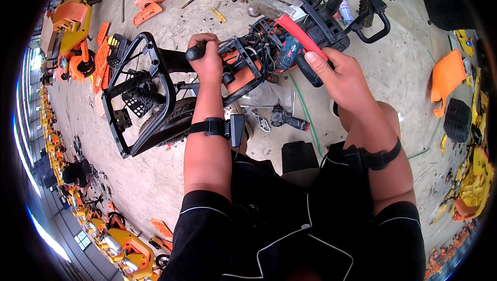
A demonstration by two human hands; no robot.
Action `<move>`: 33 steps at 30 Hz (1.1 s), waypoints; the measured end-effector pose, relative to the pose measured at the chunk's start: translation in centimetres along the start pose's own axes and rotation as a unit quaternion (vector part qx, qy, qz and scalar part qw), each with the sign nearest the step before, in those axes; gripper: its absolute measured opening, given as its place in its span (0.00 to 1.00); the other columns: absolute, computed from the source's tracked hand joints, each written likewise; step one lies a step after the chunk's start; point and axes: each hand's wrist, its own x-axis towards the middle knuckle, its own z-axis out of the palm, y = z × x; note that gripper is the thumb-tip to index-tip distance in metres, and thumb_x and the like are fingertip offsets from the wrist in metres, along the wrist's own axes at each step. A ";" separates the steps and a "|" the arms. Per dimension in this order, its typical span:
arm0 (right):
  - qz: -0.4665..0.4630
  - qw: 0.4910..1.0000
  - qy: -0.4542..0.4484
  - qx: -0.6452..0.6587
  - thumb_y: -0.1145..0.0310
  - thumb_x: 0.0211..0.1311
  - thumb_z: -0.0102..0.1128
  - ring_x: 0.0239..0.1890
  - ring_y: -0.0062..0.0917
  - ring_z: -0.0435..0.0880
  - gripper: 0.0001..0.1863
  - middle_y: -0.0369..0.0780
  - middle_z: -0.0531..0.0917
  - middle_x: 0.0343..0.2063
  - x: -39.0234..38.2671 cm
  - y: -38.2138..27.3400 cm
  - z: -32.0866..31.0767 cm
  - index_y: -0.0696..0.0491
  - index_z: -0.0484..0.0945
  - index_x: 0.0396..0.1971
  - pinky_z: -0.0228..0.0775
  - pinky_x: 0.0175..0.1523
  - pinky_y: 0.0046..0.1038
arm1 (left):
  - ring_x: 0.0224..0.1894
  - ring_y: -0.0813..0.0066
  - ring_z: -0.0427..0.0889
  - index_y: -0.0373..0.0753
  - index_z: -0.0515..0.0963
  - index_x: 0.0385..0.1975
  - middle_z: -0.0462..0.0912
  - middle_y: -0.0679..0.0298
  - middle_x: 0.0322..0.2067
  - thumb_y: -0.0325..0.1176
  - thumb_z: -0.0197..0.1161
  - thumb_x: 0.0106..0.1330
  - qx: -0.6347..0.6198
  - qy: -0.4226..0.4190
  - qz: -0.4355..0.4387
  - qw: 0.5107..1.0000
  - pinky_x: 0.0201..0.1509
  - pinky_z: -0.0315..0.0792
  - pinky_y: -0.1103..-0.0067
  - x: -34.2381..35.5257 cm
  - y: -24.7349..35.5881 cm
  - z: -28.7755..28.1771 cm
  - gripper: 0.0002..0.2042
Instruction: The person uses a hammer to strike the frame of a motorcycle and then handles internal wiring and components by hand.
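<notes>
The left hand (209, 63) clenches a black grip (195, 52), perhaps steadying the frame (168, 87) beside it, while the right hand (342, 76) grasps a red strip (300, 33) near the drill (289, 54).

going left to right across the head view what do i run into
Yellow-and-orange scooter body → black tubular frame loop → left hand → cordless drill on the floor → right hand → curved orange panel.

Left hand (208, 62) fisted — right hand (341, 80) curled, thumb (317, 64) extended — both forearms (208, 151) stretched forward.
</notes>
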 end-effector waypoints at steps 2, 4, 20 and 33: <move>0.003 1.000 -0.004 -0.001 0.45 0.66 0.57 0.18 0.24 0.68 0.29 0.42 0.71 0.15 0.0 -0.1 -0.1 0.61 0.78 0.26 0.61 0.25 0.30 | 0.31 0.74 0.77 0.35 0.72 0.27 0.79 0.59 0.27 0.17 0.52 0.53 0.004 -0.001 0.001 1.000 0.40 0.73 0.78 0.1 -0.2 -0.2 0.06; 0.002 1.000 -0.006 0.003 0.45 0.66 0.57 0.18 0.24 0.67 0.29 0.41 0.71 0.14 0.1 0.0 -0.1 0.61 0.78 0.26 0.61 0.25 0.30 | 0.31 0.74 0.77 0.35 0.72 0.27 0.79 0.59 0.27 0.17 0.52 0.53 0.002 -0.001 0.002 1.000 0.40 0.73 0.78 0.1 -0.1 -0.1 0.06; -0.005 0.999 -0.012 -0.029 0.43 0.65 0.55 0.15 0.27 0.68 0.30 0.42 0.70 0.11 0.6 0.1 -0.1 0.60 0.77 0.23 0.60 0.23 0.31 | 0.31 0.74 0.77 0.35 0.71 0.27 0.79 0.59 0.27 0.16 0.52 0.52 -0.020 -0.010 0.004 1.000 0.40 0.73 0.78 0.3 -0.3 -0.2 0.06; 0.004 0.999 -0.021 -0.037 0.41 0.65 0.55 0.16 0.29 0.71 0.30 0.42 0.73 0.13 0.7 0.0 0.2 0.59 0.79 0.27 0.62 0.25 0.32 | 0.28 0.74 0.74 0.35 0.70 0.30 0.78 0.56 0.27 0.15 0.50 0.52 -0.013 -0.002 0.010 1.000 0.32 0.68 0.80 0.4 -0.4 0.1 0.08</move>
